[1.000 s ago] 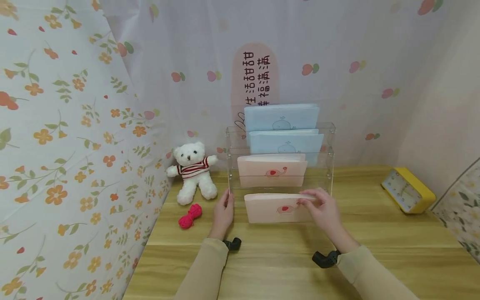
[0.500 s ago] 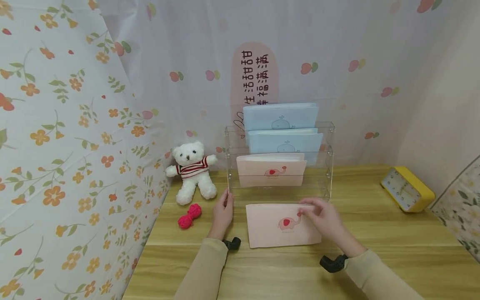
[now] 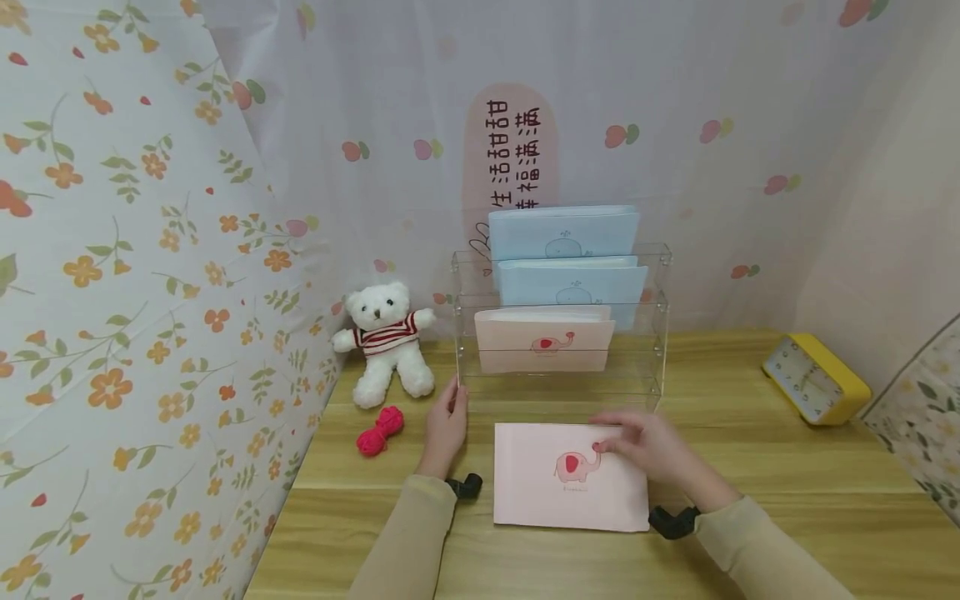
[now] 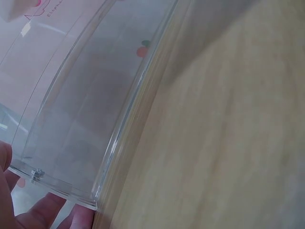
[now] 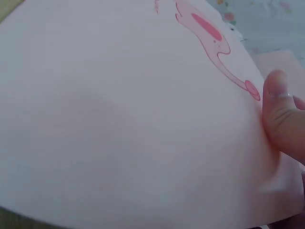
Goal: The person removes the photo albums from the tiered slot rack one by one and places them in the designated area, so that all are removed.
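A pink booklet (image 3: 536,487) with a red elephant drawing lies tilted in front of the clear acrylic rack (image 3: 662,333). My right hand (image 3: 651,448) pinches its upper right edge; in the right wrist view the thumb (image 5: 281,112) presses the cover beside the elephant's trunk, while most of the fingers are hidden behind. My left hand (image 3: 446,432) grips the rack's lower left side, with fingers (image 4: 43,210) around the clear side panel in the left wrist view. Another pink elephant booklet (image 3: 517,346) and two blue whale booklets, a lower one (image 3: 525,283) and an upper one (image 3: 521,233), stand in the rack's tiers.
A white teddy bear (image 3: 390,367) in a striped sweater sits left of the rack. Near its feet lies a pink yarn bundle (image 3: 380,432). A yellow alarm clock (image 3: 817,379) stands at the right on the wooden table (image 3: 787,500). Patterned curtains hang behind and left.
My right hand has drawn the front pink booklet out of the rack's lowest tier, toward me and down, tipping its cover upward. The left hand stays on the rack.
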Tool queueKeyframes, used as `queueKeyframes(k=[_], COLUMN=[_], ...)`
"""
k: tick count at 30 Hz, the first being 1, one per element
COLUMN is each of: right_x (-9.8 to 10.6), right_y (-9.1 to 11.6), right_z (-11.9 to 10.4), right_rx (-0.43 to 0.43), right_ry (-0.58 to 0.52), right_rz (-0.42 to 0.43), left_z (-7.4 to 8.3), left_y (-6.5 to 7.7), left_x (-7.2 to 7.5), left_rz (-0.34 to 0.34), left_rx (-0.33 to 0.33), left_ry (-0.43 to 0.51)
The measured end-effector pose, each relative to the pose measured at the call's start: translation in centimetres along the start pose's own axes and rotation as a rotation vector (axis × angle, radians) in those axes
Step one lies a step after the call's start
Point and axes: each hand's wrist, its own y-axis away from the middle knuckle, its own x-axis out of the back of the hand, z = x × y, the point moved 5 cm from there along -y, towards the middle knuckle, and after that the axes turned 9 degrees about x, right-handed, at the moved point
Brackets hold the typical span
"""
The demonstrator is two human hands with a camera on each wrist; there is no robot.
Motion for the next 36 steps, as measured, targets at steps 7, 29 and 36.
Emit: queueKeyframes(k=[7, 29, 36], right_x=[-1.6, -3.2, -3.6], right_y=[0.8, 2.6, 3.2], right_z=[0.9, 0.6, 0.3], right_rx=[0.088, 0.088, 0.132], right_ry=[-0.055, -0.004, 0.004], right_rz=[-0.047, -0.292, -0.290], left_z=[0.3, 2.9, -0.1], left_y=[0.0, 1.7, 0.1], left_x=[0.2, 0.8, -0.1], left_rz=[-0.034, 0.006, 0.001], left_rx=[0.058, -0.028, 0.015], left_ry=[0.005, -0.011, -0.001])
